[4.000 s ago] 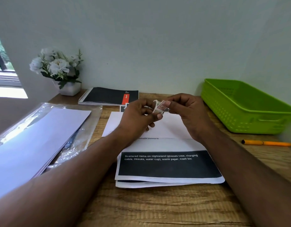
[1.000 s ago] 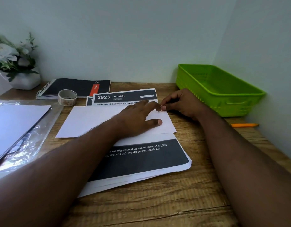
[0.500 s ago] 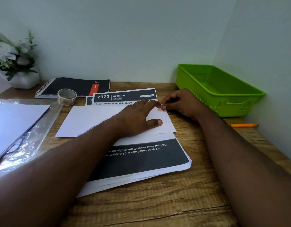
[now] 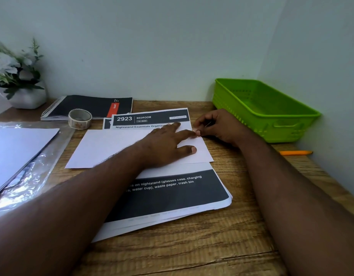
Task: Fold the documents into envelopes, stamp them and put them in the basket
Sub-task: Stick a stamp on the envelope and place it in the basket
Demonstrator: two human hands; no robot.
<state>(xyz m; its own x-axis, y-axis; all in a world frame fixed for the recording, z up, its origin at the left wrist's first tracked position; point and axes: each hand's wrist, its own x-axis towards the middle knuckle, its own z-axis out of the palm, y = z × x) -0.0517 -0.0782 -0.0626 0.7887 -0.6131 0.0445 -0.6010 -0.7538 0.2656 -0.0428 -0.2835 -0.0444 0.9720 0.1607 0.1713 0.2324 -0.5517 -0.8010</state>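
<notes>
Envelope (image 4: pixel 116 145) lies thin and slippery under my flat left hand (image 4: pixel 168 144); right fingers (image 4: pixel 198 132) pinch the stamp (image 4: pixel 194 130) onto its corner.

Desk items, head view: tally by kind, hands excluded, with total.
Green basket: 1
Envelope: 1
Printed document stack: 1
Stamp roll: 1
Spiral notebook: 1
Orange pen: 1
Potted flowers: 1
Plastic sleeve of white sheets: 1
Total: 8
</notes>
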